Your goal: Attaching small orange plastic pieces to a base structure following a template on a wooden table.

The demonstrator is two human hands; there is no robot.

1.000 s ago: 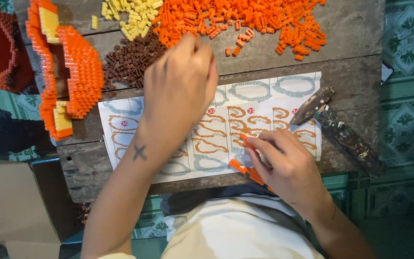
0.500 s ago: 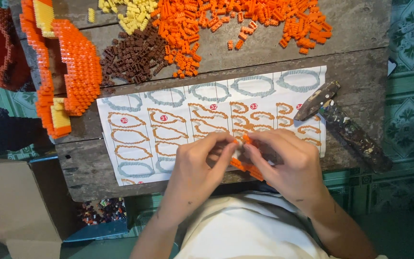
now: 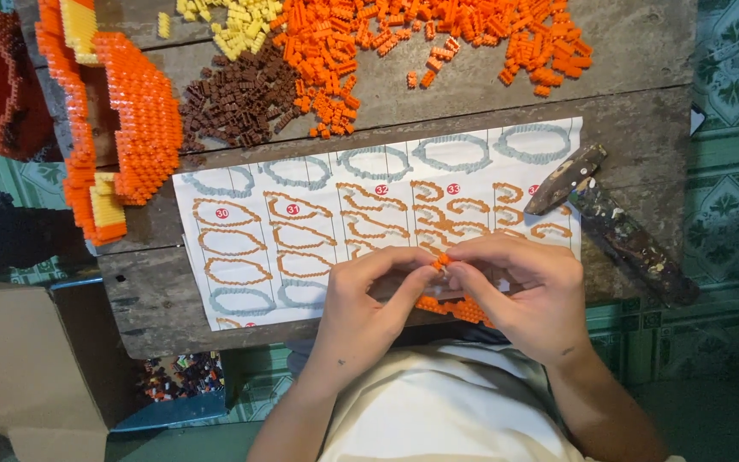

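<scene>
My left hand (image 3: 369,299) and my right hand (image 3: 519,287) meet over the near edge of a printed instruction sheet (image 3: 301,222). Both pinch a small orange brick piece (image 3: 442,259) between their fingertips. Under my hands a strip of joined orange bricks (image 3: 455,308) lies on the sheet; whether either hand holds it is hidden. A heap of loose orange bricks (image 3: 421,38) lies at the far side of the wooden table (image 3: 626,77).
Brown bricks (image 3: 237,98) and yellow bricks (image 3: 228,21) lie left of the orange heap. A large built orange and yellow shell (image 3: 121,120) stands at the table's left. A hammer (image 3: 609,218) rests at the right. A cardboard box (image 3: 19,368) sits low left.
My left hand came back from the orange heap to my right hand. Both hands now press together on the small orange piece.
</scene>
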